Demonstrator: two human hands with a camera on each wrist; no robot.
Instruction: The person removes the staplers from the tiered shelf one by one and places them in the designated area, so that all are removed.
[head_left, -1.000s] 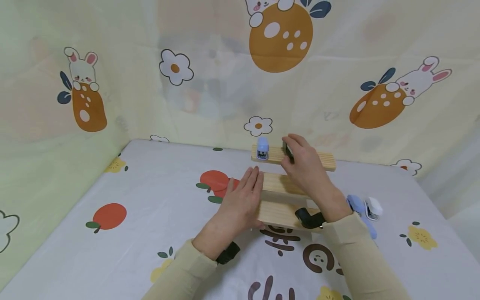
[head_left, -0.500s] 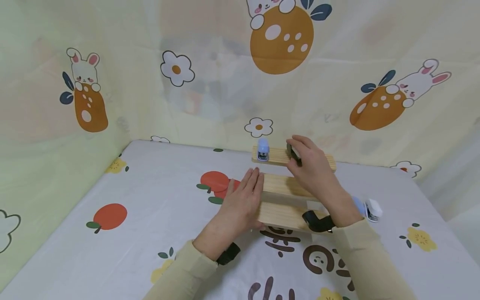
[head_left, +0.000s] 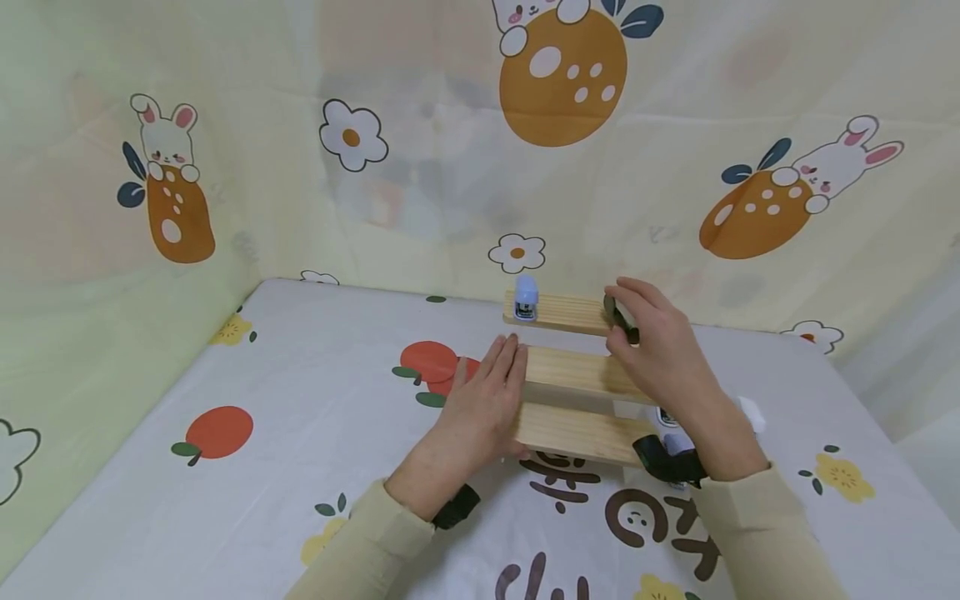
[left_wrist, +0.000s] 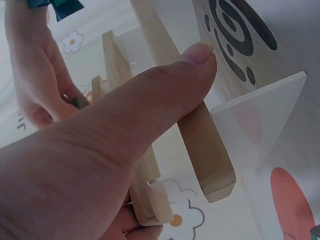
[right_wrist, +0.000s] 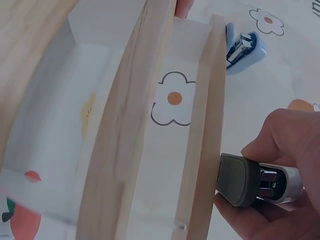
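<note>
A three-tier display rack has wooden slats on clear side panels. My left hand (head_left: 482, 398) holds its left end; in the left wrist view the thumb crosses the front slat (left_wrist: 207, 155) and fingertips show by the middle slat (left_wrist: 150, 205). My right hand (head_left: 663, 346) pinches a dark green mini stapler (head_left: 621, 318) at the right part of the top slat (head_left: 566, 311). In the right wrist view this stapler (right_wrist: 239, 180) is right at the slat's edge, its pale base between thumb and fingers. A light blue mini stapler (head_left: 526, 297) stands at the top slat's left end.
Right of the rack, partly hidden by my right forearm, lie a white stapler (head_left: 750, 414) and light blue stapler parts (head_left: 678, 442). A patterned cloth (head_left: 315, 433) covers the table, and a printed curtain (head_left: 420, 192) rises behind the rack.
My right hand has moved right along the top slat with the dark green stapler. The left hand and the light blue stapler on the slat have stayed put.
</note>
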